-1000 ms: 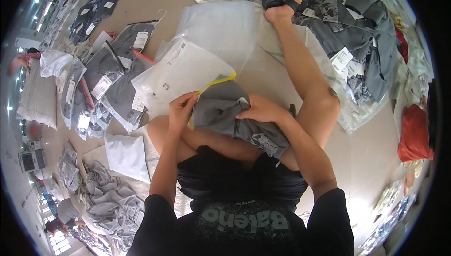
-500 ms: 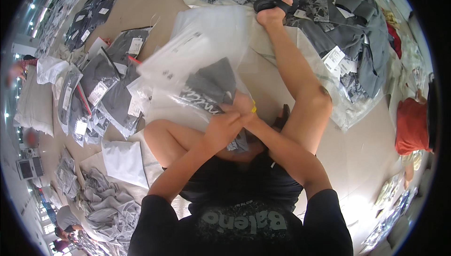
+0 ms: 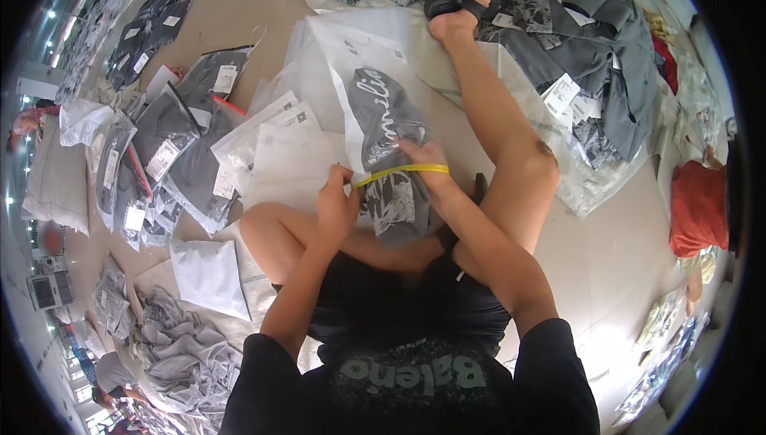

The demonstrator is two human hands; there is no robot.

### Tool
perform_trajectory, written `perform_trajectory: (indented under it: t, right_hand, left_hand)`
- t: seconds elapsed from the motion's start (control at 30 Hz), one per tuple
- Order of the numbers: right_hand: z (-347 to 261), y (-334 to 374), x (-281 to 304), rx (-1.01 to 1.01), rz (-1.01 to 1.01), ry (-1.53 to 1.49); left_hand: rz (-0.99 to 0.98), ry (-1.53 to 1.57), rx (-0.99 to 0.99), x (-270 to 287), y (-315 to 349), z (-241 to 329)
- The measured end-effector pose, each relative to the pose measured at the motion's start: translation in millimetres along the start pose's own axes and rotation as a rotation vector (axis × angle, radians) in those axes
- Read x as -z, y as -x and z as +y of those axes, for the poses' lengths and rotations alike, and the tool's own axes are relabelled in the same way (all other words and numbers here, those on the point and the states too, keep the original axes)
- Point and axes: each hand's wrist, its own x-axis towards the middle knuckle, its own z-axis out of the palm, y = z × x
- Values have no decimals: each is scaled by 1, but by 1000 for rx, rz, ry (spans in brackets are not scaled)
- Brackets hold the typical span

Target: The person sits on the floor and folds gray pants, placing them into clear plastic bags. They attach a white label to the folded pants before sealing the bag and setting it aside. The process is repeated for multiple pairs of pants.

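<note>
A folded grey garment [image 3: 391, 200] with a pale print lies between my legs, partly inside a clear plastic bag [image 3: 331, 56]. Its upper part shows through the film, and its near end sticks out past the bag's mouth. A yellow strip [image 3: 399, 170] runs along that mouth. My left hand [image 3: 339, 200] is closed in a pinch on the bag's edge at the strip's left end. Reaching past the strip, my right hand [image 3: 424, 162] grips the garment's right side, thumb on top; the strip crosses over its wrist, and some fingers are hidden.
Flat frosted bags [image 3: 275, 160] lie under the work. Bagged grey garments [image 3: 163, 136] are piled at left, above a white packet [image 3: 209, 275] and a heap of grey cloth [image 3: 187, 347]. Loose grey garments [image 3: 614, 68] cover a sheet at far right. A person in red [image 3: 698, 208] is at right.
My hands have moved apart, the left one leftward. The bag has swung upright from its leftward slant, and its yellow-edged mouth is now spread wide around the garment.
</note>
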Motion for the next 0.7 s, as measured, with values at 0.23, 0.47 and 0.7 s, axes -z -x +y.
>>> perform_trajectory:
  t: [0.23,0.47,0.7]
  right_hand:
    - [37,-41,13,372,415,679]
    - [49,-59,14,540,408,929]
    - [21,-76,-24,474,317,1232]
  left_hand:
    - [1,144,72,-19,61,21]
    - [29,-85,-47,-21,63,24]
    - [-15,-271,-113,-18,39,12]
